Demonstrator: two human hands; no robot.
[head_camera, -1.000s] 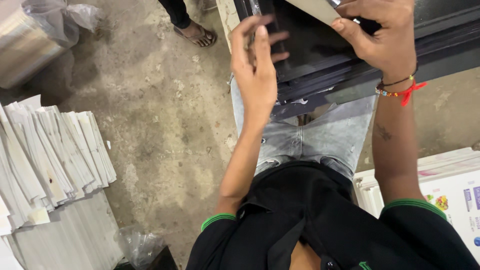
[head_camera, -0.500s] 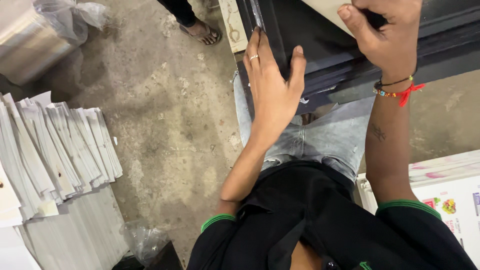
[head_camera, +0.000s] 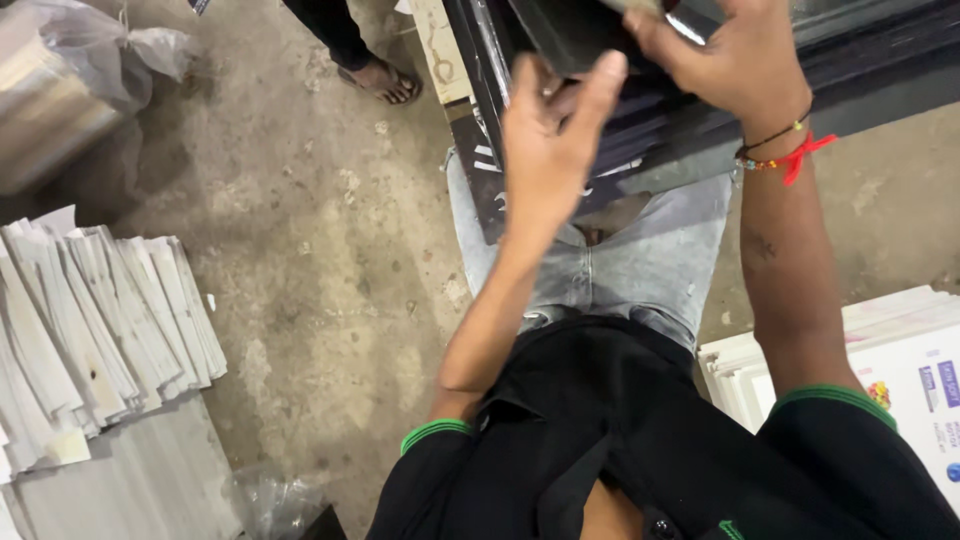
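Observation:
My left hand (head_camera: 548, 135) is closed on the near edge of a dark glossy flat board (head_camera: 590, 35) at the top of the view. My right hand (head_camera: 735, 60), with thread bracelets on the wrist, grips the same board from the right. The board lies over a black stack of similar panels (head_camera: 880, 70) that stretches to the right. My knees in grey jeans (head_camera: 640, 260) press against that stack.
Fanned stacks of white folded sheets (head_camera: 90, 330) lie on the concrete floor at left. A clear plastic bag (head_camera: 70, 80) sits at top left. Another person's sandalled foot (head_camera: 385, 75) stands at the top. White printed cartons (head_camera: 900, 370) are at right.
My left hand has gone from flat on the dark surface to curled around the board's edge. The view has shifted, so the hands sit higher in the frame.

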